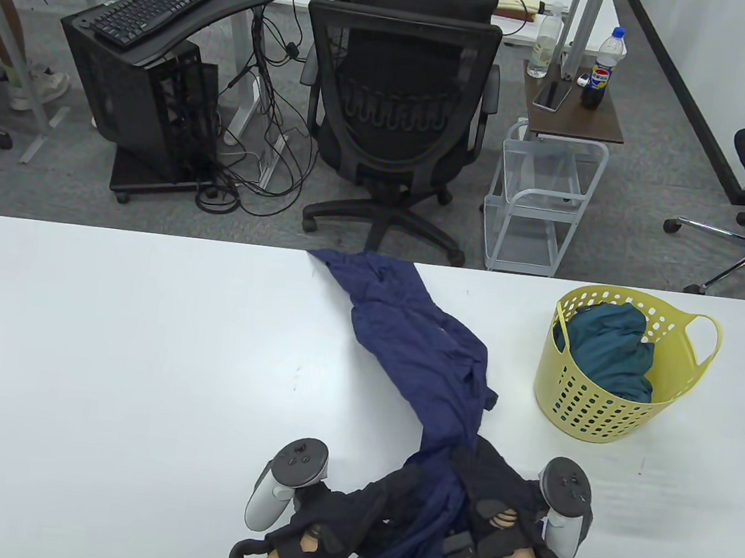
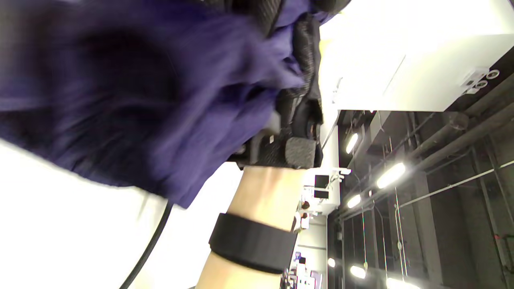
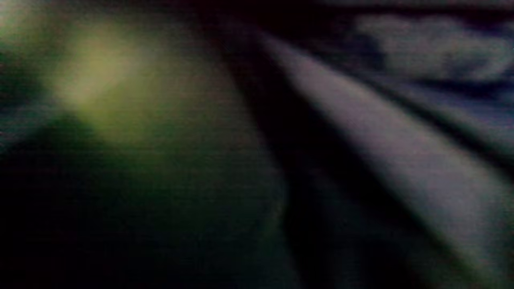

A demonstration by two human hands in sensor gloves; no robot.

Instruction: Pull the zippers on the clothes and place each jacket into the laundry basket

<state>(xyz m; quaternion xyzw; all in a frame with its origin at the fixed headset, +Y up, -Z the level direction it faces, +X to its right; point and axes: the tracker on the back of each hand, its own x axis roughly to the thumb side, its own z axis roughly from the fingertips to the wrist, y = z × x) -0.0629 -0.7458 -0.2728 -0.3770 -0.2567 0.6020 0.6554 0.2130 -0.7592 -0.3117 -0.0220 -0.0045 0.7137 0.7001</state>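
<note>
One crumpled navy jacket [image 1: 417, 358], outstretched

White table [image 1: 101, 362] with a navy jacket [image 1: 418, 351] sprawled across it and a yellow laundry basket [image 1: 599, 412] beside.

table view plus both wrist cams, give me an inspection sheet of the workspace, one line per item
surface: white table, bare apart from the job's things.
job's things: navy jacket stretched from the far edge to the near edge; yellow laundry basket standing to its right, a teal garment already inside.
clutter: nothing seen on the table.
grippers: left hand and right hand both grip the jacket's near end; zipper not visible.
cables: a black cable by the wrist in the left wrist view; tangled cables on the floor.
surroundings: black office chair, keyboard on a computer stand, white trolley with two bottles.
right wrist view: too dark and blurred to read.
</note>
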